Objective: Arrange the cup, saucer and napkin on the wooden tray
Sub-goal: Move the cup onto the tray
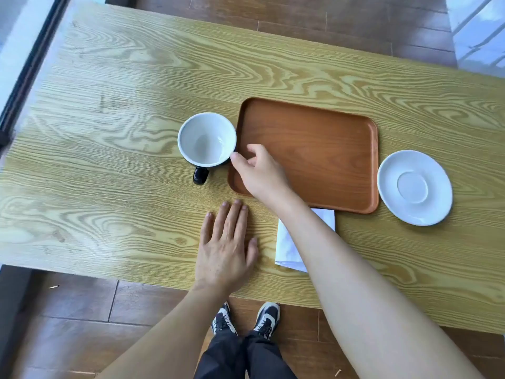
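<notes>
The cup point(207, 139), white inside and dark outside, stands upright on the table point(109, 132) against the left edge of the wooden tray point(314, 151). The right hand point(259, 173) reaches over the tray's near-left corner, fingers loosely curled, the thumb tip at the cup's rim, gripping nothing. The left hand point(225, 250) lies flat, fingers spread, nearer than the cup. The napkin point(289, 242) lies partly under the right forearm; the saucer point(414, 187) sits right of the tray.

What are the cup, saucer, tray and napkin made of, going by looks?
Cup: likely glazed ceramic, glossy white inside, black outside.
Saucer: same look, shiny white glaze.
Tray: reddish-brown wood or wood laminate, satin, visible grain.
Napkin: white, matte, folded; paper or cloth unclear.
</notes>
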